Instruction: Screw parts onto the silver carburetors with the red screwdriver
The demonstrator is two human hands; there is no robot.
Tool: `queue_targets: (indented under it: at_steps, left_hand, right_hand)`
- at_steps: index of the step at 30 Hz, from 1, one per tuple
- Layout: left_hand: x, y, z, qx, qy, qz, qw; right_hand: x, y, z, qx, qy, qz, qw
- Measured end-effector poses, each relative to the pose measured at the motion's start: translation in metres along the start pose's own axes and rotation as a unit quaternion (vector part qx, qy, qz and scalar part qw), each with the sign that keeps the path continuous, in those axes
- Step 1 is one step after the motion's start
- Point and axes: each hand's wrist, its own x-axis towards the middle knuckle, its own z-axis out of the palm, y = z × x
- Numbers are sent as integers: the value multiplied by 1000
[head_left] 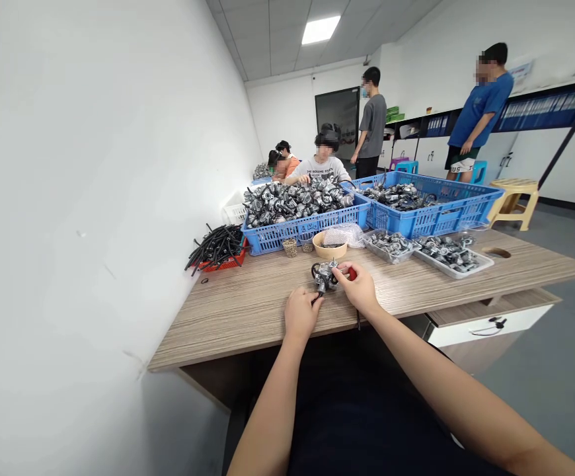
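Observation:
A metal carburetor [324,274] with a black hose looped on its left side is on the wooden table in front of me. My left hand [301,314] is closed, thumb and fingers pinching a small black piece at the carburetor's near end. Its other fingers curl toward the tabletop. On the far right side of the carburetor, my right hand [361,289] grips the metal body with thumb and fingertips. A red handle [352,273], seemingly a screwdriver's, shows within that same hand, and a thin dark shaft points down below it. The palm side of both hands is hidden.
Behind are blue crates [307,221] [436,218] heaped with carburetors. A red basket [223,263] of black hoses stands left; a round tub [330,246], small cups [290,248] and parts trays [453,258] line the middle and right. Several people are beyond; a wall borders the left.

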Motion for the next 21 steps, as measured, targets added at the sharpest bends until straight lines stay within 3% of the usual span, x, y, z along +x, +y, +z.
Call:
queue_targets:
  at_steps: [10, 21]
  left_hand:
    - [-5, -10, 4, -76, 40, 32, 996]
    - [-8, -16, 9, -166, 170, -8, 971]
  right_hand:
    - [6, 0, 6, -22, 13, 8, 1000]
    - [8, 6, 8, -43, -4, 12, 999]
